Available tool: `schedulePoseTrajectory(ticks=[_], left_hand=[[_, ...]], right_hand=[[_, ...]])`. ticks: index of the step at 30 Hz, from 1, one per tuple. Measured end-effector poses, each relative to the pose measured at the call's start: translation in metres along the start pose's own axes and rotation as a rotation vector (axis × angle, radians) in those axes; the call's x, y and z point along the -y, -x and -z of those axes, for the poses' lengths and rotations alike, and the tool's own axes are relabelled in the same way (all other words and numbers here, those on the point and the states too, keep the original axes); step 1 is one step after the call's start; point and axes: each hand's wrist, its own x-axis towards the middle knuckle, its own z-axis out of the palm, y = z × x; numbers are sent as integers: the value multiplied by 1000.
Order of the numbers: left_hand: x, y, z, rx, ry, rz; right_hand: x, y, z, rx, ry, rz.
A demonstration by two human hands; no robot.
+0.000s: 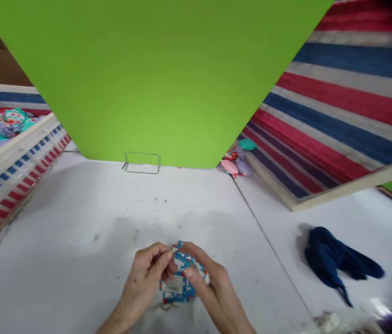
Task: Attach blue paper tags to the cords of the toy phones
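Observation:
Low in the middle of the view, both hands are closed on a small blue item with a white, red and orange pattern (189, 291); its exact kind cannot be made out. A white barcode label (173, 285) shows on its lower left part. My left hand (149, 269) pinches its upper left edge between thumb and fingertips. My right hand (213, 280) grips the right side, thumb in front and fingers curled behind. The item is held just over the white table, and the fingers partly hide it.
A green board (154, 83) stands at the back, with a wire stand (142, 172) at its foot. On the left is a white basket (18, 139) of colourful items. A striped-lined basket (300, 204) tilts at right, near small soft pieces (230, 167). Dark blue cloth (331, 260) lies on the table (78, 222).

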Motion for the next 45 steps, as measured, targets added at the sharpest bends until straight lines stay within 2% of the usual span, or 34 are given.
schedulePoseTrajectory(ticks=[4, 9, 12, 15, 21, 26, 29, 31, 35, 40, 43, 45], left_hand=[[-3, -4, -9, 46, -144, -68], [-2, -11, -14, 128, -334, -59], [-9, -16, -19, 160, -351, -26], [-18, -21, -27, 191, -367, -18], [-16, -34, -47, 207, -366, 34], [-20, -50, -66, 234, -312, 44], [-24, -56, -77, 265, -318, 33], [-24, -59, -81, 276, -332, 33], [-19, -63, -84, 281, -353, 69], [-12, -58, -87, 271, -368, 116], [-14, -56, -93, 302, -392, 158], [-18, -65, -100, 319, -409, 92]], right_hand=[[-6, -3, 0, 20, -110, -57], [-18, 11, 34, 1, -9, -115], [-22, 19, 58, -93, 78, -143], [-29, 23, 73, -221, 40, -137], [-41, 17, 85, -530, -202, -140], [-36, 7, 92, -660, -670, -160], [-34, 2, 95, -666, -982, -196], [-35, -1, 97, -650, -1098, -186], [-39, -3, 97, -608, -1155, -170], [-41, -3, 96, -629, -1227, -229], [-45, -3, 104, -585, -1326, -274], [-54, -1, 114, -570, -1325, -259]])
